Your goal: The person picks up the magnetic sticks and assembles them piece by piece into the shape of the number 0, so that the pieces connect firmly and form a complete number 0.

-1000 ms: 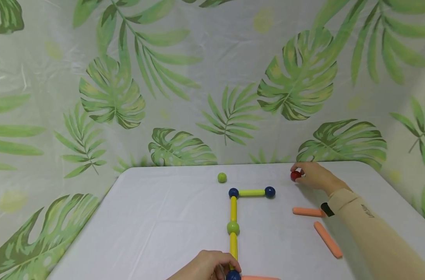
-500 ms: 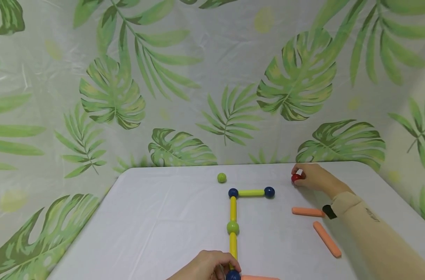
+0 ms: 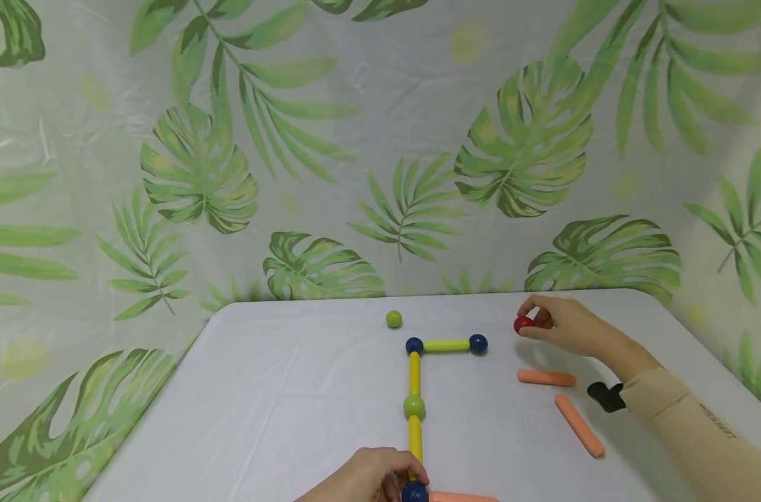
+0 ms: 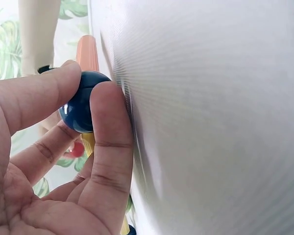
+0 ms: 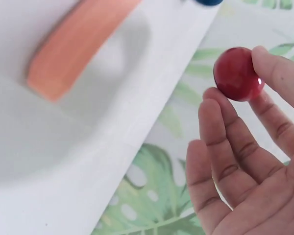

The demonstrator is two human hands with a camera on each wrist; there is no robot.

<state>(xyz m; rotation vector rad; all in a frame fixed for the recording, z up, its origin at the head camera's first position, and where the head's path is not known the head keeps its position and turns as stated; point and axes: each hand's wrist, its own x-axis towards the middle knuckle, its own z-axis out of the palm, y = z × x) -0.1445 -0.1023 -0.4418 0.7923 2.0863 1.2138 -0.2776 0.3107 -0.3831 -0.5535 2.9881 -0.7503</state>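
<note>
My left hand point(image 3: 374, 474) pinches a dark blue ball point(image 4: 81, 110) between thumb and fingers at the near end of a chain. From that ball, a yellow rod point(image 3: 414, 439) runs up to a green ball point(image 3: 414, 407), then another yellow rod point(image 3: 414, 373) leads to a blue ball point(image 3: 414, 346). A yellow-green rod point(image 3: 446, 346) joins this corner to a further blue ball point(image 3: 478, 344). An orange rod point(image 3: 463, 497) meets the near ball on its right. At the back right, my right hand point(image 3: 565, 324) holds a glossy red ball point(image 5: 238, 74) between thumb and fingertips.
Two loose orange rods, one crosswise point(image 3: 546, 378) and one slanted point(image 3: 579, 425), lie on the white table point(image 3: 280, 397) below the right hand. A loose green ball point(image 3: 394, 318) sits near the back edge. Behind the table hangs a leaf-patterned cloth point(image 3: 330, 174).
My right hand has drawn back slightly from the table's far edge with the red ball, coming a little nearer. The left hand keeps its place on the blue ball.
</note>
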